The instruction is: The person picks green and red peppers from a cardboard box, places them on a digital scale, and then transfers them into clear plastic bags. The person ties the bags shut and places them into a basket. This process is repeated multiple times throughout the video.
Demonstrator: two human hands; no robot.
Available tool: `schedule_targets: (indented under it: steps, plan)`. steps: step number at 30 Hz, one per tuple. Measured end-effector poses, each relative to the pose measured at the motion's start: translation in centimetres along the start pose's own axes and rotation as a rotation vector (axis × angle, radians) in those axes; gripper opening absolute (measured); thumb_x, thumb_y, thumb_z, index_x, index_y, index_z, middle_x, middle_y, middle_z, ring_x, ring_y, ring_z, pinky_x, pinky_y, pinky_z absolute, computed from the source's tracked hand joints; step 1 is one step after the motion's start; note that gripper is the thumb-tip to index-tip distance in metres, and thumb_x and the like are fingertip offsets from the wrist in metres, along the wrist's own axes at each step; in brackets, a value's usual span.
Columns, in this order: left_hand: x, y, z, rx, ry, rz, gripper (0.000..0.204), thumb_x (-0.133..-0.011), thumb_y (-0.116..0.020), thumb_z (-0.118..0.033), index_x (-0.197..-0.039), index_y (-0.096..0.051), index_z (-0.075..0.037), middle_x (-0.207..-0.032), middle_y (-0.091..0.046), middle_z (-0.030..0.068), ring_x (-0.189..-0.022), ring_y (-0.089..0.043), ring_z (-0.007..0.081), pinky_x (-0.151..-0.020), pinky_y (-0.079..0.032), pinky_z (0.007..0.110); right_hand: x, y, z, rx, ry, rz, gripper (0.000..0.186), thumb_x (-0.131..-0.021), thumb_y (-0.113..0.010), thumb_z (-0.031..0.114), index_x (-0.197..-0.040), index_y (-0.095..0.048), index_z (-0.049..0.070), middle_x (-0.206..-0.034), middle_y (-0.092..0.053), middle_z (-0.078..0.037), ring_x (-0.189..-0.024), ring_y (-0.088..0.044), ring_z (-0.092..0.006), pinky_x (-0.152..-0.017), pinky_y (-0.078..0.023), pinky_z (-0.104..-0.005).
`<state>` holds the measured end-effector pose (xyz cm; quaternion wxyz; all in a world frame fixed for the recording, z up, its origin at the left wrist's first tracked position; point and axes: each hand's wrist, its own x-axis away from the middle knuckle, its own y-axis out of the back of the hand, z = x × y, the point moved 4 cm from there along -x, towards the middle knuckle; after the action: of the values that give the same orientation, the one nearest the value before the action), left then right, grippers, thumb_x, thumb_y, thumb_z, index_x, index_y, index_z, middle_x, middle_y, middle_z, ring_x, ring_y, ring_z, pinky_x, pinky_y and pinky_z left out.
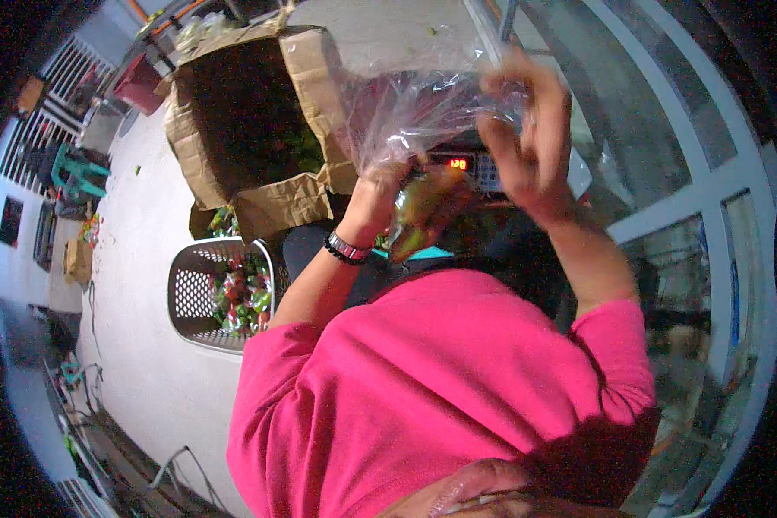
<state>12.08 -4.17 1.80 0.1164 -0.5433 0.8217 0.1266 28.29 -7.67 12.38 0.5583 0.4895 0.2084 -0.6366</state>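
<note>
My left hand [380, 192], with a metal watch and a dark bead bracelet at the wrist, is closed round the gathered neck of a clear plastic bag [406, 142]. Below that grip hang green and reddish-brown vegetables [427, 207] that look like peppers, inside the film. The loose upper part of the bag spreads up and to the right. My right hand [531, 142] is raised at that end, blurred by motion, its thumb and fingers apart around the film. Behind the bag, a digital scale [483, 173] with a lit red display is partly hidden.
A big open cardboard box [200, 129] stands ahead left, with green produce deep inside. Nearer is a plastic basket [190, 298] holding bagged red and green vegetables [240, 298]. Glass panels in a pale frame [712, 216] rise on the right. A green stool [82, 173] stands far left.
</note>
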Motion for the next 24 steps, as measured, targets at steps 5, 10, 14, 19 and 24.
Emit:
schedule_targets:
  steps: [5, 10, 14, 19, 24]
  plan:
    - [-1.2, 2.0, 2.7, -0.041, -0.051, -0.231, 0.022, -0.077, -0.043, -0.01, -0.09, -0.058, -0.001, -0.086, -0.06, 0.0123, -0.077, -0.058, 0.0206, -0.067, -0.044, 0.031, 7.9, -3.2, -1.5, 0.221, 0.387, 0.329, 0.065, -0.061, -0.065, 0.048, -0.112, -0.044, 0.012, -0.111, -0.043, -0.017, -0.102, -0.041, -0.0327, -0.084, -0.032, -0.0457]
    - [-1.5, 0.8, 1.8, -0.234, -0.028, -0.354, 0.02, -0.079, -0.044, -0.012, -0.087, -0.056, 0.002, -0.085, -0.059, 0.0137, -0.075, -0.056, 0.0188, -0.066, -0.044, 0.03, 10.1, -5.8, -6.5, 0.317, 0.292, 0.292, 0.071, -0.056, -0.07, 0.032, -0.116, -0.039, 0.01, -0.118, -0.038, -0.018, -0.109, -0.037, -0.0345, -0.09, -0.03, -0.0443]
    - [-2.6, 1.1, 3.8, -0.13, -0.309, -0.385, 0.026, -0.084, -0.034, -0.011, -0.098, -0.051, 0.003, -0.095, -0.055, 0.0143, -0.084, -0.053, 0.0201, -0.075, -0.041, 0.03, 9.0, -6.9, -7.1, -0.193, -0.19, 0.265, 0.07, -0.058, -0.074, 0.027, -0.115, -0.038, 0.004, -0.116, -0.042, -0.014, -0.108, -0.041, -0.0289, -0.089, -0.035, -0.0367]
    - [-2.5, 1.2, 3.7, -0.533, -0.309, -0.327, 0.025, -0.07, -0.05, -0.011, -0.092, -0.053, 0.001, -0.075, -0.058, 0.0157, -0.068, -0.057, 0.031, -0.06, -0.044, 0.035, 12.2, -8.5, -9.1, -1.245, -1.108, 0.079, 0.069, -0.067, -0.059, 0.054, -0.113, -0.043, 0.005, -0.108, -0.051, -0.01, -0.098, -0.05, -0.0247, -0.083, -0.042, -0.0349]
    - [-1.7, 1.5, 4.8, -0.766, -0.313, -0.249, 0.025, -0.062, -0.058, -0.014, -0.081, -0.054, 0.0, -0.068, -0.056, 0.0173, -0.065, -0.053, 0.0369, -0.057, -0.043, 0.039, 15.7, -8.0, -11.5, -1.697, -1.404, 0.28, 0.047, -0.079, -0.045, 0.043, -0.105, -0.049, 0.005, -0.099, -0.053, -0.017, -0.086, -0.055, -0.0263, -0.065, -0.048, -0.0412]
